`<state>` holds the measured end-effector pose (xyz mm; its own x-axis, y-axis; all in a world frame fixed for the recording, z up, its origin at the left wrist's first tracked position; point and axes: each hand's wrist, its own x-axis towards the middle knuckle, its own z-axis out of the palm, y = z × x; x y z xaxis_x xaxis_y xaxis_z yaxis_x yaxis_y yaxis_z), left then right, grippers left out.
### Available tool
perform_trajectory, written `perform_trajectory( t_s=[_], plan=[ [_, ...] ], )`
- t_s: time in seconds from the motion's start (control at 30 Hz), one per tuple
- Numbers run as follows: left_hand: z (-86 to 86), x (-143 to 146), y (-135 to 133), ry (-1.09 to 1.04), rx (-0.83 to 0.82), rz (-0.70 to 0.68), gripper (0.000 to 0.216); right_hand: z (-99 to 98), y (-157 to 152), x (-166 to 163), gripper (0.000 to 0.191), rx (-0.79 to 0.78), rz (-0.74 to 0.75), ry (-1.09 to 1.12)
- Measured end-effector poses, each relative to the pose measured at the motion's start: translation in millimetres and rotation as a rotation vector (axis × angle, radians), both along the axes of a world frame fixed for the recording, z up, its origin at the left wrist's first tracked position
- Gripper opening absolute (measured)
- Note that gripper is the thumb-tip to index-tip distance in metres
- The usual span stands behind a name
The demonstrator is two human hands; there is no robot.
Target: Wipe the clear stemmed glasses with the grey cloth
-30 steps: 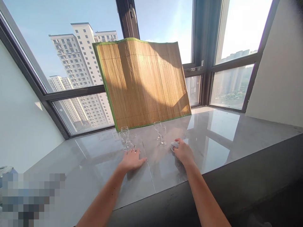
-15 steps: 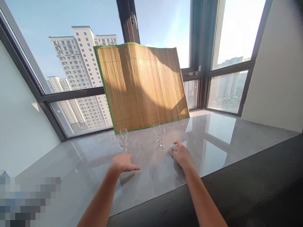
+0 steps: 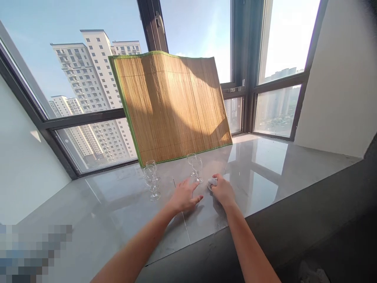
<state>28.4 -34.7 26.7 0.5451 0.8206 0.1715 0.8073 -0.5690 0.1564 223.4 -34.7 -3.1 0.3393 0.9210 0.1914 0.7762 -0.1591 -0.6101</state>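
My left hand (image 3: 186, 196) reaches over the grey tiled ledge with its fingers spread and holds nothing. Its fingertips are close to the base of a clear stemmed glass (image 3: 197, 165); whether they touch it I cannot tell. Just behind that one stands a second stemmed glass (image 3: 191, 159). My right hand (image 3: 224, 190) is closed on a small crumpled white cloth (image 3: 212, 182), low over the ledge; the fingers partly hide it. Left of my left hand, a cluster of upright stemmed glasses (image 3: 151, 168) overlaps in view.
A bamboo mat (image 3: 176, 106) with green edging leans against the dark window frame (image 3: 249, 78) behind the glasses. The glossy ledge (image 3: 118, 212) ends at a front edge below my forearms. A white wall (image 3: 332, 90) stands at the right.
My left hand has moved right, from beside the left cluster of glasses to the middle pair, uncovering a glass base. My right hand still grips the cloth. The view has shifted slightly.
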Motion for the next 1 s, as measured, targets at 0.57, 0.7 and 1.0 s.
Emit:
perform_trajectory(
  t_s=[0.57, 0.7, 1.0],
  plan=[
    [-38.8, -14.1, 56.5, 0.02, -0.093, 0.152, 0.057, -2.0, -0.5, 3.0, 0.037, 0.025, 0.031, 0.013],
    [-40.0, -43.5, 73.6, -0.017, -0.146, 0.321, 0.055, -2.7, -0.1, 3.5, 0.036, 0.021, 0.032, 0.013],
    [-40.4, -57.4, 115.2, -0.056, -0.155, 0.647, 0.057, -2.4, -1.0, 3.0, 0.036, 0.028, 0.029, 0.0]
  ],
)
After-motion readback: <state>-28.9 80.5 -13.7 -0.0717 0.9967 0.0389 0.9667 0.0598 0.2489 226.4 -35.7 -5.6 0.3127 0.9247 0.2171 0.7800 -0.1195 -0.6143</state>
